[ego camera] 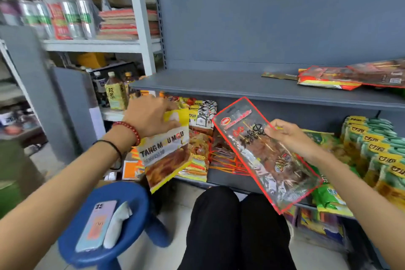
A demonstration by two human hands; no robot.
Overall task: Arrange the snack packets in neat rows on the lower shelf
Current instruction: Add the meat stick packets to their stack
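The left hand [151, 116] grips a yellow packet [166, 151] by its top, and the right hand [289, 138] pinches a red-edged packet [267, 155], both held just before the lower shelf [228, 176], likely for sorting into rows.

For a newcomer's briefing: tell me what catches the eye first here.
A red-edged packet stands out at centre right, pinched by the right hand in front of the lower shelf. To its left, the left hand holds a yellow packet by its top. At lower left, a phone lies on a blue stool.
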